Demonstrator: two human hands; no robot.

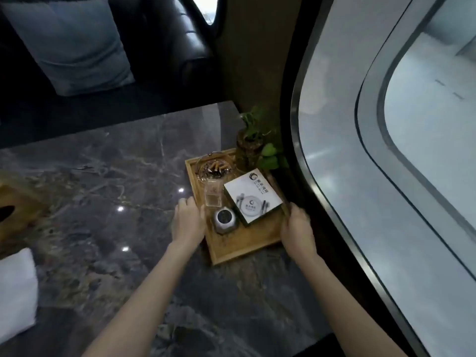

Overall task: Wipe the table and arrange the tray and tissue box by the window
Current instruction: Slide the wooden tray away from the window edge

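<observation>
At the far left edge a folded white cloth [15, 292] lies on the dark marbled desk [116, 161], and just beyond it sits the wooden tissue box [18, 210], well apart from both hands and nearer the left one. The left hand [188, 222] is clasped on the left rim of the wooden tray [244, 248], fingers curled over the edge. The tray stands at the desk's right end, close by the window [386, 150], its long axis running away from the person and slightly skewed to the desk edge. It holds, from far to near, a glass ashtray [215, 167] with cigarette butts, a clear empty-looking square holder [213, 197] and a small round grey device [224, 220]; toward its right side are a glass vase with a green plant [251, 148] and a white printed box [253, 199]. The right hand [296, 228] is closed on the tray's right rim, next to the window frame. With one hand on each long side, the tray is judged ready to be squared against the window; the tissue box would then have to be brought across from the left.
</observation>
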